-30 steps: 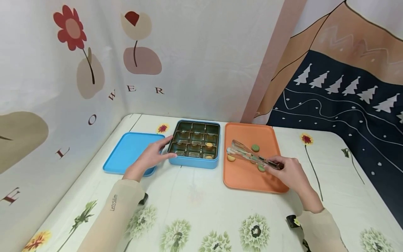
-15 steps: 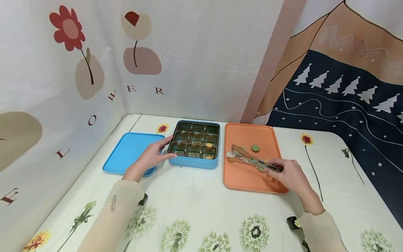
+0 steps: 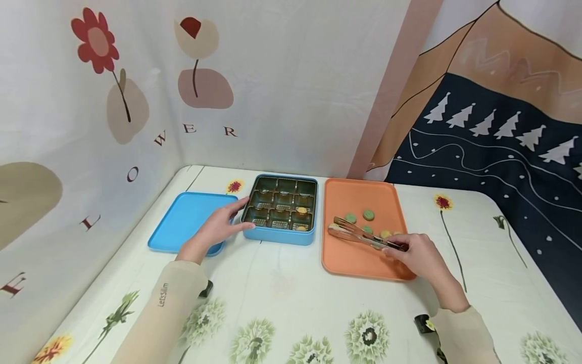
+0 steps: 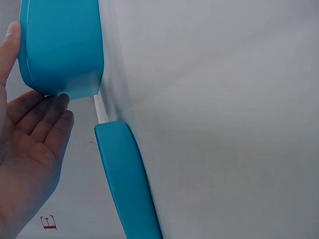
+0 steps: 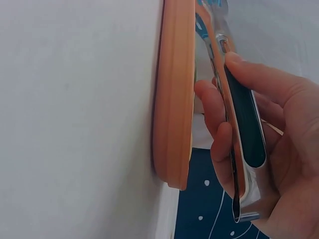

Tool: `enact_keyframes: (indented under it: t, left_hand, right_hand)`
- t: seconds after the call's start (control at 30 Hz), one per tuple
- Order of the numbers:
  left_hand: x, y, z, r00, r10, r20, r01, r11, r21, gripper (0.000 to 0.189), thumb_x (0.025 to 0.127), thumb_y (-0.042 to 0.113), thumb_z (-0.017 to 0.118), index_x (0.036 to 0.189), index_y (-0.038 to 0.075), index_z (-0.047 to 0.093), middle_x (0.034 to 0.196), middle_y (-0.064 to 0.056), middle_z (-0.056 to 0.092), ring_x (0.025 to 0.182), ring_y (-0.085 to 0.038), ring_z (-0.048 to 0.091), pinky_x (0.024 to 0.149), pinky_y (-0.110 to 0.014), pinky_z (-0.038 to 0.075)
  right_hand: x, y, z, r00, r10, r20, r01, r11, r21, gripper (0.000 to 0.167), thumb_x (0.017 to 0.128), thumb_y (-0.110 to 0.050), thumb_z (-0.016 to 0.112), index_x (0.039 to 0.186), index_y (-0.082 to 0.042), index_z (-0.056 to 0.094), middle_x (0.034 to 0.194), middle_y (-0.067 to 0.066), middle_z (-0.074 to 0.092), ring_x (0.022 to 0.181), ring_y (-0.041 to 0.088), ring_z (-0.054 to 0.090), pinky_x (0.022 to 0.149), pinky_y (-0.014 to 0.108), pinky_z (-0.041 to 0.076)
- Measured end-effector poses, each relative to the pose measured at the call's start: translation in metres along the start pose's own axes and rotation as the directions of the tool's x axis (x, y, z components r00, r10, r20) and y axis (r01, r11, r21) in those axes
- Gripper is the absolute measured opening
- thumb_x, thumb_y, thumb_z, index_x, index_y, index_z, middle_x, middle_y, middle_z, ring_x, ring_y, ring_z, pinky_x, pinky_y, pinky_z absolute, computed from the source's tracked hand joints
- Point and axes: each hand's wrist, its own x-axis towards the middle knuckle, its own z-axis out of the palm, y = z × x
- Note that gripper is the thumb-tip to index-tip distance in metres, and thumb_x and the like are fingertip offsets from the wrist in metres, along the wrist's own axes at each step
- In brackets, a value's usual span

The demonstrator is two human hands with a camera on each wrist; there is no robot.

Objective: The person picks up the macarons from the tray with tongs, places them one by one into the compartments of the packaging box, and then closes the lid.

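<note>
My right hand point(image 3: 420, 253) holds metal tongs point(image 5: 244, 114) by their handles over the orange tray point(image 3: 350, 263). In the head view the tongs' tips overlap a small round yellow cookie point(image 3: 333, 227) near the tray's left edge. Green cookies point(image 3: 369, 215) and other yellow ones point(image 3: 385, 234) lie behind and beside the tongs. At the front left corner of a blue box point(image 3: 278, 235), my left hand point(image 3: 215, 225) rests with its thumb by the front rim and its fingers along the left side. Inside the box, a dark divided insert has a yellow cookie point(image 3: 302, 210) in each of two right-hand compartments.
A blue lid point(image 3: 191, 217) lies left of the box, partly behind the left hand and wrist. The flower-print tablecloth point(image 3: 282, 288) extends in front of the box and tray. A white patterned cloth point(image 3: 291, 101) hangs behind the table.
The tongs have shifted slightly down and tilted at the tray's left, bringing more green and yellow cookies into sight. My left hand and the box stay in place.
</note>
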Motion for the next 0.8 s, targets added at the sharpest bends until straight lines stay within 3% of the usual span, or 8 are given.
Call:
enact_keyframes:
  t: [0.33, 0.57, 0.8]
  left_hand:
    - [-0.0010, 0.0013, -0.0010, 1.000, 0.007, -0.004, -0.007, 1.000, -0.014, 0.092, 0.088, 0.047, 0.072, 0.160, 0.016, 0.024, 0.164, -0.016, 0.027, 0.149, -0.043, 0.029, 0.116, -0.062, 0.032]
    - [-0.0006, 0.0013, -0.0005, 1.000, 0.003, 0.000, -0.003, 1.000, -0.014, 0.092, 0.088, 0.048, 0.072, 0.160, 0.016, 0.024, 0.164, -0.017, 0.027, 0.148, -0.044, 0.030, 0.116, -0.062, 0.033]
    - [0.0000, 0.0009, -0.0004, 1.000, 0.003, 0.000, -0.003, 1.000, -0.021, 0.092, 0.088, 0.048, 0.072, 0.160, 0.016, 0.024, 0.164, -0.018, 0.027, 0.148, -0.044, 0.030, 0.116, -0.062, 0.033]
  right_hand:
    - [-0.0005, -0.0014, 0.0000, 0.999, -0.012, -0.030, 0.011, 1.000, -0.012, 0.021, 0.089, -0.018, 0.075, 0.105, -0.004, 0.079, 0.103, 0.019, 0.076, 0.076, 0.014, 0.064, 0.054, 0.022, 0.041]
    - [-0.0009, -0.0032, -0.0014, 0.999, 0.010, -0.042, -0.010, 1.000, 0.006, 0.023, 0.091, -0.020, 0.073, 0.106, -0.003, 0.078, 0.080, 0.006, 0.075, 0.061, 0.009, 0.057, 0.048, 0.023, 0.037]
    - [-0.0005, -0.0044, -0.0013, 0.998, 0.007, -0.069, -0.006, 1.000, 0.014, 0.024, 0.092, -0.023, 0.073, 0.104, -0.004, 0.079, 0.071, 0.000, 0.072, 0.062, 0.011, 0.060, 0.048, 0.023, 0.037]
